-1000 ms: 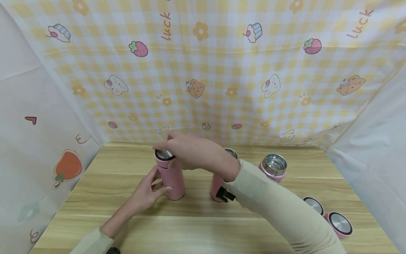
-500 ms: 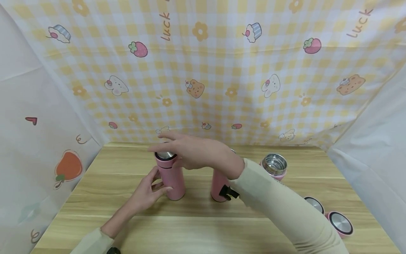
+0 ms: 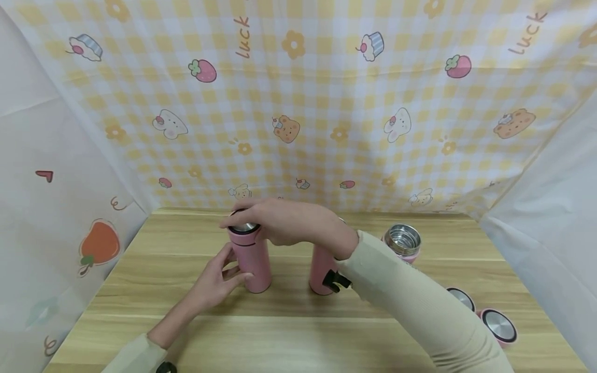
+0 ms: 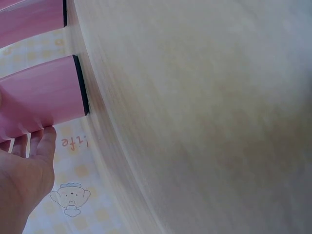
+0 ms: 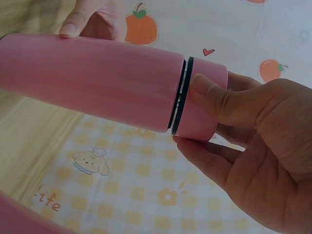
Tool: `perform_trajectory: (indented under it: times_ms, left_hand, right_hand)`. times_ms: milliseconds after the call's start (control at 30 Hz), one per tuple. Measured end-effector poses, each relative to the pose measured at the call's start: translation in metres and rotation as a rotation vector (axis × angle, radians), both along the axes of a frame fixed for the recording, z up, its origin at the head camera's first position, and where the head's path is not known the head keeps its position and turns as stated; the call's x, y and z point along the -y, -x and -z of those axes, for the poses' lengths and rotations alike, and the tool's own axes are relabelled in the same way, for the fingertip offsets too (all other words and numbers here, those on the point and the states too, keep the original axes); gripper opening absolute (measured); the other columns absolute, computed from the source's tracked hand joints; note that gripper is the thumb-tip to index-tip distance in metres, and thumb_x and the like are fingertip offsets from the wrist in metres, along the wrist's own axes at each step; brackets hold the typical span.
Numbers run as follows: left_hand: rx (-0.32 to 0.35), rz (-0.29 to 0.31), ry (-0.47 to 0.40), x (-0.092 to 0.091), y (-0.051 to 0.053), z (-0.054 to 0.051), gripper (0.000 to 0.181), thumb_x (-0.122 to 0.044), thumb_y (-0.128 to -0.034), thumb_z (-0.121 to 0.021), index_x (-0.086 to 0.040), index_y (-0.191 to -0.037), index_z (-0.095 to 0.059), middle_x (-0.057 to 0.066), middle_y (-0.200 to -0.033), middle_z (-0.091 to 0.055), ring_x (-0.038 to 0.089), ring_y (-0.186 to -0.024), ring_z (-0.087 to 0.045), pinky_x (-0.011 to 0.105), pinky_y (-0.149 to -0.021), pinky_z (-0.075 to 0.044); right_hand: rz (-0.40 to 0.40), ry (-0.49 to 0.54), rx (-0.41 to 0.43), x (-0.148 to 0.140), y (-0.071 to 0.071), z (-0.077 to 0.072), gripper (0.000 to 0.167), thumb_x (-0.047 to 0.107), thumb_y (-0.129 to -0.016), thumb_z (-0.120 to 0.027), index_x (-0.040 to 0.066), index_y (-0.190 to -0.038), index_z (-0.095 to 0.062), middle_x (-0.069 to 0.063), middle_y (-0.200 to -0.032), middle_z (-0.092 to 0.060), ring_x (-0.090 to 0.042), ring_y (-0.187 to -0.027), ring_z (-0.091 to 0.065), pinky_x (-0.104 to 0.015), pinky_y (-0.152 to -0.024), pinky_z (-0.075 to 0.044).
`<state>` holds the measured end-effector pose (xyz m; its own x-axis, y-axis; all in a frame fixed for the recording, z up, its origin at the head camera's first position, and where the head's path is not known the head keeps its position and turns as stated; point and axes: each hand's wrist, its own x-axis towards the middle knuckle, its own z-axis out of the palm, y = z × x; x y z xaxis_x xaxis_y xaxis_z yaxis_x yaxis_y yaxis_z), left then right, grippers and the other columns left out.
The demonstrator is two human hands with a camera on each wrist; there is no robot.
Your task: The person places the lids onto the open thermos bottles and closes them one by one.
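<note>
Left hand [image 3: 217, 286] and right hand [image 3: 286, 221] grip one pink bottle [image 3: 254, 267]

From where I stand, a checked cloth [image 3: 317, 93] hangs at the back and a wood-look worktop [image 3: 280, 342] carries everything. Three bottles stand in view. The gripped one is leftmost and upright, the left hand curled round its lower body. A middle bottle [image 3: 320, 264] stands near it, its top mostly hidden behind the right wrist. Farther right, a third bottle [image 3: 403, 241] shows a bare metal mouth.

Next in size come the lids: one loose lid [image 3: 462, 299] and another loose lid [image 3: 499, 325] rest just beside each other, over on the right. The leftmost bottle's own lid [image 5: 199, 119] is on top, held between the right hand's thumb and fingers.

That hold is the change: a moment ago those fingers were lifted and spread; now they have closed in. I'd call it a fresh grip, fit for turning, though which way I can't tell. Smallest of all, a narrow gap [image 5: 178, 97] shows between lid and body, so the lid seems not fully tightened.
</note>
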<state>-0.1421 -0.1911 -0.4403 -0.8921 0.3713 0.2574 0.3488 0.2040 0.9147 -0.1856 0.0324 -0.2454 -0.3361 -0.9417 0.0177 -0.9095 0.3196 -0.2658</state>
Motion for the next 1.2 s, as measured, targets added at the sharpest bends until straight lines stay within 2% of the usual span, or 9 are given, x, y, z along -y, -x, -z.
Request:
perform_trajectory:
  times_ms: [200,500,767,900,1000,1100,1200]
  left_hand:
    - [0.008,-0.004,-0.004,0.000,0.000,-0.001,0.063,-0.010,-0.0923,-0.077,-0.015,-0.145,-0.043,0.009,-0.140,-0.054,0.024,-0.131,-0.051,0.039,-0.101,-0.050]
    - [0.014,-0.011,-0.007,-0.001,0.000,-0.001,0.061,-0.009,-0.0916,-0.077,-0.014,-0.142,-0.044,0.009,-0.139,-0.054,0.023,-0.131,-0.051,0.038,-0.102,-0.049]
    - [0.015,-0.013,0.000,-0.001,-0.001,-0.001,0.059,-0.010,-0.0914,-0.078,-0.013,-0.140,-0.045,0.009,-0.137,-0.056,0.024,-0.129,-0.053,0.037,-0.101,-0.050]
    - [0.023,-0.018,0.006,-0.001,-0.001,-0.002,0.057,-0.011,-0.0911,-0.078,-0.013,-0.138,-0.046,0.009,-0.135,-0.057,0.024,-0.128,-0.053,0.036,-0.101,-0.050]
    - [0.029,-0.021,0.008,-0.001,-0.001,-0.002,0.052,-0.011,-0.0910,-0.078,-0.013,-0.133,-0.048,0.009,-0.132,-0.057,0.026,-0.127,-0.054,0.036,-0.100,-0.050]
    - [0.036,-0.021,0.007,-0.001,-0.001,-0.002,0.048,-0.010,-0.0909,-0.078,-0.013,-0.129,-0.048,0.009,-0.131,-0.057,0.028,-0.127,-0.054,0.036,-0.100,-0.050]
    - [0.045,-0.019,0.003,-0.001,-0.001,-0.003,0.050,-0.010,-0.0911,-0.078,-0.014,-0.131,-0.048,0.010,-0.135,-0.056,0.029,-0.129,-0.052,0.036,-0.101,-0.050]
  right_hand:
    - [0.047,-0.012,-0.014,0.002,-0.002,-0.001,0.064,-0.012,-0.091,-0.068,0.016,-0.148,-0.055,-0.004,-0.135,-0.053,-0.012,-0.108,-0.058,-0.014,-0.083,-0.047]
    - [0.130,-0.071,-0.060,0.007,-0.008,-0.005,0.058,0.010,-0.095,-0.075,0.019,-0.148,-0.055,-0.006,-0.131,-0.056,-0.014,-0.115,-0.052,-0.016,-0.084,-0.047]
    - [0.174,-0.092,-0.160,0.012,-0.012,-0.004,0.054,0.014,-0.092,-0.079,0.023,-0.142,-0.061,-0.002,-0.112,-0.059,-0.013,-0.095,-0.056,-0.019,-0.071,-0.049]
    - [0.198,-0.095,-0.210,0.015,-0.014,-0.004,0.043,0.019,-0.091,-0.080,0.022,-0.132,-0.066,0.000,-0.102,-0.058,-0.014,-0.085,-0.056,-0.021,-0.065,-0.050]
    - [0.226,-0.104,-0.236,0.018,-0.016,-0.004,0.039,0.030,-0.091,-0.080,0.019,-0.126,-0.068,0.001,-0.098,-0.058,-0.014,-0.084,-0.056,-0.022,-0.065,-0.050]
    - [0.256,-0.115,-0.239,0.019,-0.017,-0.005,0.042,0.039,-0.090,-0.079,0.019,-0.124,-0.068,0.002,-0.097,-0.058,-0.013,-0.085,-0.055,-0.023,-0.066,-0.050]
    - [0.280,-0.109,-0.238,0.020,-0.019,-0.005,0.040,0.041,-0.089,-0.079,0.017,-0.120,-0.068,0.003,-0.096,-0.059,-0.013,-0.087,-0.055,-0.023,-0.066,-0.050]
